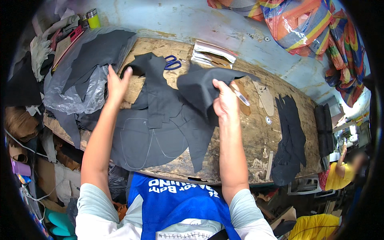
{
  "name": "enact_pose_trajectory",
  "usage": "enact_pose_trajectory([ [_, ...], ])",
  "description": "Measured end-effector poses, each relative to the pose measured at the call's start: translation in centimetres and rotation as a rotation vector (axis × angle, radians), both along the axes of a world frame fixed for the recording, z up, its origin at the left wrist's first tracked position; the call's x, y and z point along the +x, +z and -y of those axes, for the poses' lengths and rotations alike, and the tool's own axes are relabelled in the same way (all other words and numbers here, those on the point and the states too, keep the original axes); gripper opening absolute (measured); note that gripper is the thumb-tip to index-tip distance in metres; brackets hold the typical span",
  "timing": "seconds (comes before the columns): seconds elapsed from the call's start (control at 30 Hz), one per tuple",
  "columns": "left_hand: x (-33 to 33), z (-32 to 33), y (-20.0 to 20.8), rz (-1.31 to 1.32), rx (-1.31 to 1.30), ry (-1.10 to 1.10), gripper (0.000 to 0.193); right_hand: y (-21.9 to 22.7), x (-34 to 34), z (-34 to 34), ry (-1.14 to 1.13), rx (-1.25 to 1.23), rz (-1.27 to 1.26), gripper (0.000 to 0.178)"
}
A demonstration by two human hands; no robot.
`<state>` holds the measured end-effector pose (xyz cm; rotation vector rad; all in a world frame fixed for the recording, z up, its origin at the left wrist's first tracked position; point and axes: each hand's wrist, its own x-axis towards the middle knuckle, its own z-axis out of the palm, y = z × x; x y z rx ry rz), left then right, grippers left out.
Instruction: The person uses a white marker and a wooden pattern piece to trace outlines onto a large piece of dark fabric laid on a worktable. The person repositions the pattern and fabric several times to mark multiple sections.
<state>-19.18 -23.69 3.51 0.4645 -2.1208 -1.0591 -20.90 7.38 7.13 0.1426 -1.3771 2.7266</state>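
Note:
My right hand (226, 101) is closed on a dark grey sheet of fabric (198, 86), lifted and curling above the table. A whitish pen (242, 98) sticks out from the same hand. My left hand (117, 84) has its thumb and fingers apart, beside the curled edge of another dark fabric piece (150, 66); nothing shows between them. Below both hands lies a heap of cut dark fabric. Its nearest piece (134, 150) carries pale chalk outlines of rounded shapes. Blue-handled scissors (173, 63) rest beyond the heap, their blades partly out of sight.
Clear plastic (76, 94) with dark fabric covers the table's left end. Brown card patterns (265, 100) and a stack of dark cut pieces (290, 140) lie right on the wooden table (256, 136). Paper pads (214, 54) sit at the back. Someone in yellow (338, 176) is far right.

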Motion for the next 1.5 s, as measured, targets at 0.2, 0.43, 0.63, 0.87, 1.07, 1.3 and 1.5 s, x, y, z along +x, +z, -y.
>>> enact_pose_trajectory([
  [0.2, 9.5, -11.9, -3.9, 0.643, -0.627, -0.762, 0.087, 3.1, 2.8, -3.1, 0.073, -0.048, -0.056, 0.023],
  [0.43, -0.9, -13.5, -9.8, 0.249, -0.776, -0.749, 0.066, 7.1, 6.1, -7.9, 0.450, 0.092, -0.185, 0.046],
  [0.63, -4.8, -13.4, -6.0, 0.438, -0.505, -0.457, 0.067, 0.0, 3.2, -11.4, 0.458, 1.357, 0.061, 0.049],
  [0.87, -5.7, -7.6, 2.0, 0.283, -0.429, -0.498, 0.033, -4.5, -1.0, -10.7, -0.426, 1.529, -0.197, 0.033],
  [1.07, 7.2, -15.7, 3.9, -0.264, 0.587, -0.752, 0.029, -2.3, 5.8, -6.0, 0.341, 0.145, 0.399, 0.059],
  [1.3, 15.8, -15.1, 0.6, 0.110, -0.051, -1.013, 0.037, -6.4, 13.5, -11.1, 0.117, 0.454, 0.342, 0.042],
  [1.5, 6.5, -7.7, -2.7, 0.444, -0.705, -0.155, 0.055, -7.2, 15.9, -14.0, -0.160, 0.907, 0.383, 0.061],
])
